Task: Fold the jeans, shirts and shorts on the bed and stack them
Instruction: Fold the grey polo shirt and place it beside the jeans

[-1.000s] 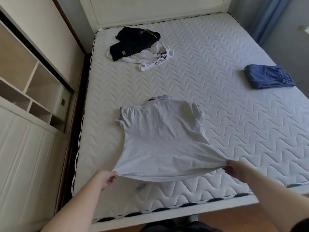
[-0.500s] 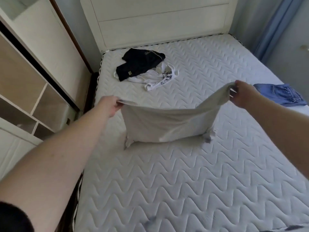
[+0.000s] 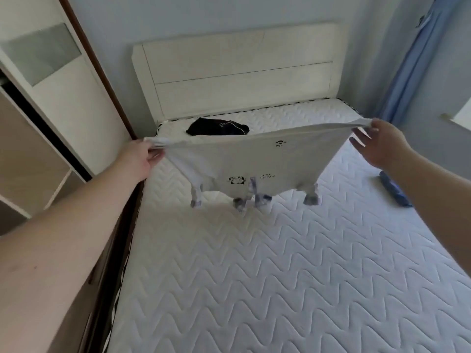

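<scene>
Both hands' grip pinching lifted white shirt (image 3: 257, 159), hiding black garment (image 3: 216, 126), jeans (image 3: 393, 191) right

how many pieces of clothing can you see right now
3: a white shirt held up between left hand and right hand; a black garment near the headboard; folded jeans at right. More may be hidden behind the shirt.

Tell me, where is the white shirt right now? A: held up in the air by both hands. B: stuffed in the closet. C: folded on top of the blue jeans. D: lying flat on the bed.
A: the left hand and right hand each pinch an end of the white shirt's hem, and it hangs upside down above the mattress.
</scene>
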Available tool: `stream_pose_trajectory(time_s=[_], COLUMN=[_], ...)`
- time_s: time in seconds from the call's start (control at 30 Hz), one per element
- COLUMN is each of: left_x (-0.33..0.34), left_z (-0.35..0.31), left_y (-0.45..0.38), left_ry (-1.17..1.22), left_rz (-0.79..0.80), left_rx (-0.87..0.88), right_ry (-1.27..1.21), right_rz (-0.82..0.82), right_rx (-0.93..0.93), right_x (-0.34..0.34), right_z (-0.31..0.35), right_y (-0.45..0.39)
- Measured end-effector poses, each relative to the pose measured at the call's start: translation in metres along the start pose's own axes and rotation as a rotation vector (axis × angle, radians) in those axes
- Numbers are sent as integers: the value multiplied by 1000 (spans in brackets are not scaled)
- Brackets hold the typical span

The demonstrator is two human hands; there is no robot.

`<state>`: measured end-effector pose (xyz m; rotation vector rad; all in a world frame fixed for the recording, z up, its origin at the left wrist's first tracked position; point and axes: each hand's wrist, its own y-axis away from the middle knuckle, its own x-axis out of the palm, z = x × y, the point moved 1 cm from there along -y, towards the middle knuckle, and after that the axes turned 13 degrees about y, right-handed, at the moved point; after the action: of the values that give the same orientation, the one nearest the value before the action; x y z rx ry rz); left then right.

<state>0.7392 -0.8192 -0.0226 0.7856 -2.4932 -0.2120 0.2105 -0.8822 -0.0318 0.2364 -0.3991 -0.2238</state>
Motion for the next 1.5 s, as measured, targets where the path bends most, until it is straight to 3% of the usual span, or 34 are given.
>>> stream_pose_trajectory(time_s=[0.3,0.57,0.83,1.13,1.4,1.5], left_x=[-149,-251,-325,-366,-394,-406], left_z=[211,332,403,450,499,516], left_y=[52,166,275,372,418,425], left_ry=[-131,-231,-334,-400,-338,-389], left_rz=[-307,-488,-567,-641,-719,-731], left_rx=[-254,-482,-500,-537,-575,-608], right_ry=[478,599,669,802,1123,1168], right_rz=[-291,-286,-224,-300,-253,-192], right_rx=[396,653,750,802,776,858], right_x=[-113,-229,-314,-397,-460,-483], right_z=[-189,-323,-365,-374,-419,-438], right_y=[49,153,231,264,284,287])
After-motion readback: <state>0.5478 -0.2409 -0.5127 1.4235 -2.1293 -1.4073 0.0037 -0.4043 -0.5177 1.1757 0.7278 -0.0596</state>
